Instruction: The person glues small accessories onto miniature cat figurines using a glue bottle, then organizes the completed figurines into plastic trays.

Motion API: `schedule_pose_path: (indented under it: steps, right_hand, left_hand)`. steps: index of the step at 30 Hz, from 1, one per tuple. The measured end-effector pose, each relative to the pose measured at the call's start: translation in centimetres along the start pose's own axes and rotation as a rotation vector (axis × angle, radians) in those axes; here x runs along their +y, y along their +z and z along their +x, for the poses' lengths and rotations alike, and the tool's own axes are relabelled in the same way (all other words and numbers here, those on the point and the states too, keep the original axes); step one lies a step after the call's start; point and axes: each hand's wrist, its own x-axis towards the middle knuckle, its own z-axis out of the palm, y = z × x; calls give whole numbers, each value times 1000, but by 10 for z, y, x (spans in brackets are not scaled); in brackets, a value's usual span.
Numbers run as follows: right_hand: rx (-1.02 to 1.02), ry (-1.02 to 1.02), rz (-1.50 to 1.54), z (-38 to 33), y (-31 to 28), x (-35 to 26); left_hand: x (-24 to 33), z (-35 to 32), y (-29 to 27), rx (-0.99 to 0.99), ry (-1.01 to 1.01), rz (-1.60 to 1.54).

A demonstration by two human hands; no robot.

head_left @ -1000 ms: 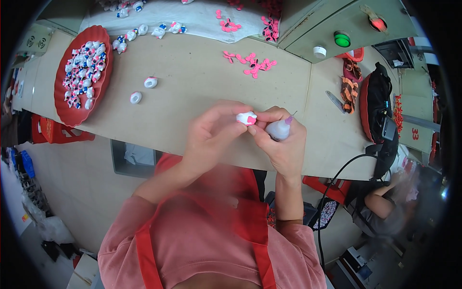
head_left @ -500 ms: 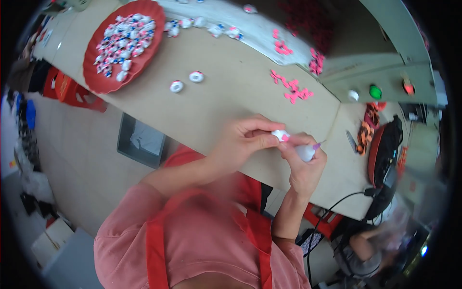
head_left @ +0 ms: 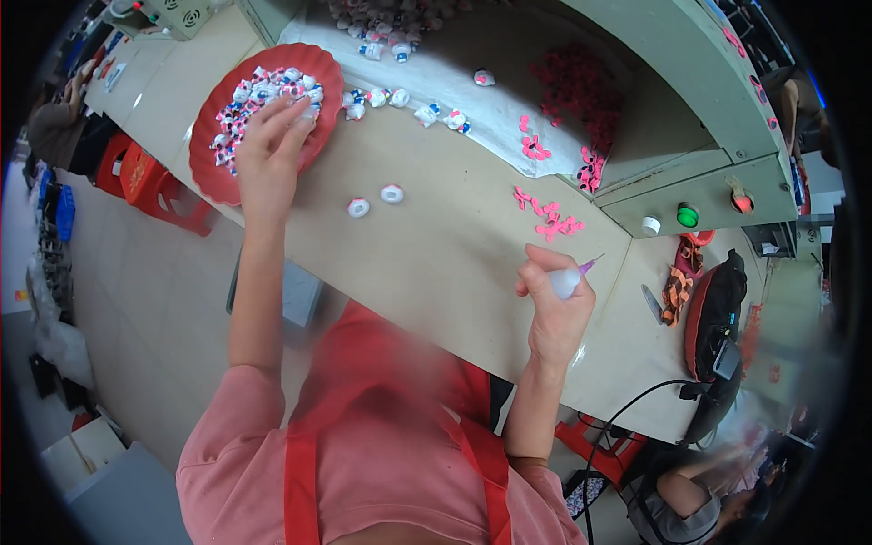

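My left hand (head_left: 272, 141) reaches over the red scalloped bowl (head_left: 207, 173) at the upper left, fingers stretched toward a heap of small white, pink and blue figures (head_left: 238, 118). Its fingertips lie over the heap; no piece shows clearly between them. My right hand (head_left: 559, 309) is wrapped round a small translucent squeeze bottle (head_left: 564, 283) with a purple needle tip, held above the table with the needle pointing up and right. Two white ring-shaped pieces (head_left: 360, 208) sit on the table between the hands. Small pink pieces (head_left: 549, 218) are scattered beyond the bottle.
Several figures (head_left: 427, 114) stand in a row along a white-lined booth (head_left: 509, 136), which holds more pink pieces. Its panel carries a green button (head_left: 688, 215). A black bag (head_left: 718, 309) and cable lie at the right. A grey bin (head_left: 300, 292) stands below the table edge.
My left hand has left the right hand and moved up-left to the bowl, taking the small white and pink figure from between them. My right hand still grips the bottle.
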Motion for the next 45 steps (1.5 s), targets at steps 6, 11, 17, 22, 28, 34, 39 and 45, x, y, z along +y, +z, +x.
schedule_pose_path:
  steps: [6, 11, 17, 22, 28, 34, 39, 45]
  right_hand:
    - [-55, -4, -127, -10, -4, 11]
    - [8, -123, -39, -19, -18, 12]
    - [165, -157, 209, -30, -42, 1]
    - [198, -277, 232, -42, -43, -7]
    - [317, -528, -122, -62, -10, -21]
    - [202, -579, -323, -61, -5, -20]
    - [75, -754, -425, -48, -11, -23]
    - [126, -697, -402, -51, -13, -18]
  left_hand:
    - [2, -2, 114, -269, 541, 599]
    - [-2, -2, 143, -346, 836, 941]
    - [36, -51, 126, -674, 282, -86]
    - [45, -93, 107, -977, -899, -1145]
    - [65, -112, 95, -808, -817, -943]
    - [65, -122, 89, -653, -293, -697]
    - [61, -122, 87, -672, -278, -672]
    - [62, -125, 89, -695, -235, -654]
